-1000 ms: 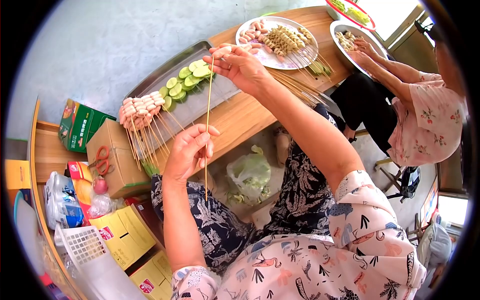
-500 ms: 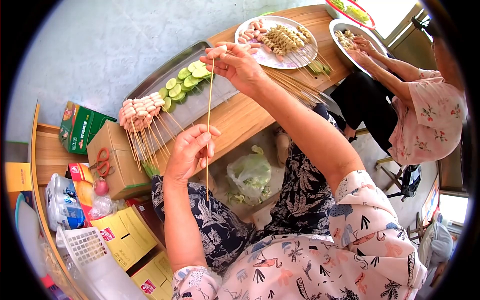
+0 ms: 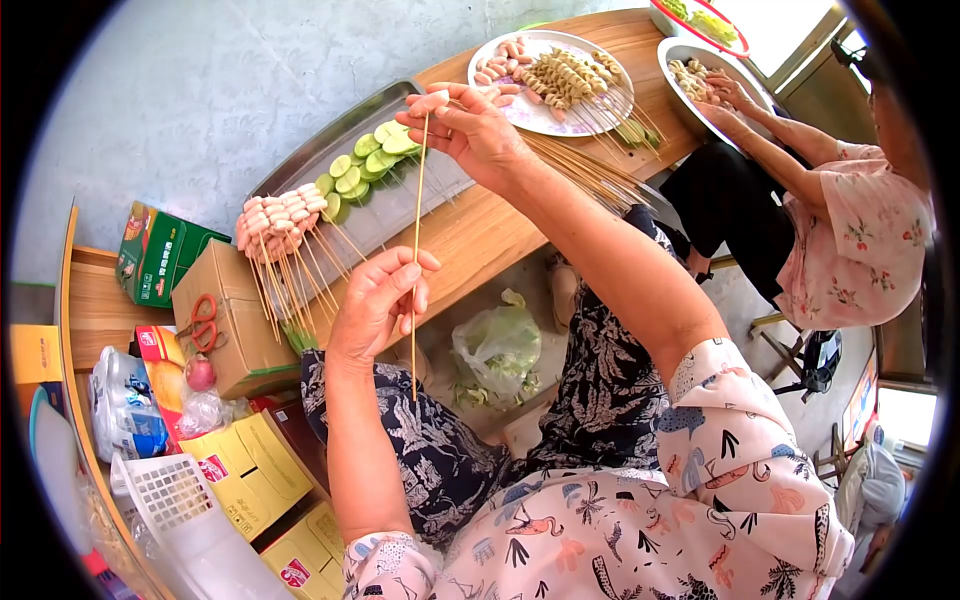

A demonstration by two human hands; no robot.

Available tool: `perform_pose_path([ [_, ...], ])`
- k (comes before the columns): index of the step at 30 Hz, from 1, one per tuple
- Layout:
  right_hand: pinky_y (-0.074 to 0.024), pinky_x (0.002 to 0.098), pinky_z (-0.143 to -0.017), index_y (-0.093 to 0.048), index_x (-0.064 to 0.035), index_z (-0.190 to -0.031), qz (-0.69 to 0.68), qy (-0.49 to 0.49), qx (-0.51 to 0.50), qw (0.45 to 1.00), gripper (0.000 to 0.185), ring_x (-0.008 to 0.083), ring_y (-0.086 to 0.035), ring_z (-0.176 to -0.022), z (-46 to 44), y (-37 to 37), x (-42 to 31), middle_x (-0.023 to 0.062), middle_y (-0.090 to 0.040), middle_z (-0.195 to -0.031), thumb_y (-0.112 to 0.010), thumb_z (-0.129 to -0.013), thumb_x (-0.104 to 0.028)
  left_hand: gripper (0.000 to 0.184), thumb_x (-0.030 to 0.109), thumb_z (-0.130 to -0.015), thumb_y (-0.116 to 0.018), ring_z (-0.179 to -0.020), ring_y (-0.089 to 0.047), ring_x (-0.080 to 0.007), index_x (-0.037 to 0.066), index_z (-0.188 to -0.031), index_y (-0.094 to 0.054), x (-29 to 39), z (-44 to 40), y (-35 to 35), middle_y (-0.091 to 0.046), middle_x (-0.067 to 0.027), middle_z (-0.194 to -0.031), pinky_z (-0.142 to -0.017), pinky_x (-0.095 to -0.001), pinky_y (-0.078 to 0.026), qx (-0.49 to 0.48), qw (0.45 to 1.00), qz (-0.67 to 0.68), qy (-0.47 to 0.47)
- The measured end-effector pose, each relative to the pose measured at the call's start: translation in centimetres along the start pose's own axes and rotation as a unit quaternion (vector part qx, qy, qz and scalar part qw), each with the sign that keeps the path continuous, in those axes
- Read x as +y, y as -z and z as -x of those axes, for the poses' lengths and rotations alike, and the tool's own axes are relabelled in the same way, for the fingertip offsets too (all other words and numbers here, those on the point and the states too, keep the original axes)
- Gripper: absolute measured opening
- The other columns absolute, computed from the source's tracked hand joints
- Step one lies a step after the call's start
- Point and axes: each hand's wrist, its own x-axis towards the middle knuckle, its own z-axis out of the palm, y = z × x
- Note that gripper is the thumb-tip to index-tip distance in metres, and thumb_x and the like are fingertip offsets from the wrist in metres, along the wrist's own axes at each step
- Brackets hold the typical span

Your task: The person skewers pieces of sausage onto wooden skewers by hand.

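Observation:
My left hand (image 3: 372,305) pinches a thin bamboo skewer (image 3: 418,215) partway down its length, between thumb and fingers. Its lower end hangs over my lap. At the upper end, my right hand (image 3: 485,138) grips a small pink sausage (image 3: 429,103), with the skewer tip against or in it; how deep I cannot tell. Below and left of that hand, a metal tray (image 3: 400,206) holds skewered cucumber slices (image 3: 365,165). On its left end lies a pile of sausage skewers (image 3: 280,222), sticks pointing toward me.
A plate (image 3: 555,125) bears loose sausages and skewered pale curled pieces. Bare skewers (image 3: 590,170) lie beside it. At right, another person's hands (image 3: 725,105) work in a basin (image 3: 672,60). Cardboard box (image 3: 240,330), scissors (image 3: 204,322) and plastic bag (image 3: 500,350) are nearby.

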Motion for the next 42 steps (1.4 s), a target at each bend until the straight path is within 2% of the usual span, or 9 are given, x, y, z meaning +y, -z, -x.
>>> perform_pose_path([
  [9, -0.0457, 0.0409, -0.100, -0.044, -0.0037, -0.120, -0.004, 0.005, -0.011, 1.000, 0.025, 0.0327, -0.056, -0.116, 0.2, -0.3, 0.0, 0.0141, -0.061, -0.114, -0.048, -0.095, -0.003, 0.024, 0.021, -0.094, -0.055, -0.047, -0.044, -0.0049, -0.001, -0.103, -0.058, -0.1, -0.2, -0.1, -0.053, -0.0021, -0.065, -0.040, -0.0159, -0.034, 0.005, 1.000, -0.002, -0.006],
  [12, -0.0449, 0.0421, -0.100, -0.046, -0.0048, -0.118, 0.005, 0.001, 0.006, 1.000, 0.022, 0.0333, -0.055, -0.117, 0.3, -0.7, -0.2, 0.0142, -0.061, -0.114, -0.047, -0.096, -0.009, 0.024, 0.022, -0.095, -0.056, -0.046, -0.046, -0.0041, 0.000, -0.104, -0.059, -0.3, -0.3, 0.1, -0.057, -0.0019, -0.066, -0.041, -0.0147, -0.036, 0.000, 1.000, 0.004, -0.013],
  [17, -0.0437, 0.0442, -0.100, -0.050, -0.0065, -0.113, -0.039, -0.008, -0.023, 0.999, 0.023, 0.0344, -0.055, -0.117, 0.3, -0.2, -0.1, 0.0139, -0.064, -0.112, -0.046, -0.098, -0.024, 0.024, 0.022, -0.095, -0.056, -0.046, -0.047, -0.0042, 0.000, -0.104, -0.059, -0.3, -0.3, 0.0, -0.057, -0.0021, -0.066, -0.041, -0.0146, -0.037, 0.000, 1.000, 0.003, -0.015],
  [26, -0.0430, 0.0439, -0.102, -0.057, -0.0030, -0.106, -0.081, -0.042, -0.055, 0.994, 0.021, 0.0346, -0.054, -0.118, -0.1, 0.5, -0.3, 0.0142, -0.064, -0.113, -0.054, -0.094, -0.020, 0.024, 0.020, -0.095, -0.055, -0.050, -0.045, -0.0040, -0.001, -0.104, -0.058, -0.3, -0.2, -0.1, -0.054, -0.0007, -0.065, -0.040, -0.0152, -0.035, 0.012, 1.000, -0.022, -0.008],
  [42, -0.0415, 0.0457, -0.104, -0.055, 0.0004, -0.110, -0.080, -0.067, -0.084, 0.991, 0.025, 0.0331, -0.053, -0.117, -0.1, 0.6, -0.6, 0.0166, -0.063, -0.115, -0.055, -0.093, -0.019, 0.024, 0.019, -0.096, -0.052, -0.048, -0.041, -0.0026, -0.002, -0.105, -0.059, -0.3, 0.3, 0.5, -0.050, 0.0016, -0.061, -0.041, -0.0148, -0.030, 0.034, 0.998, -0.052, -0.032],
])
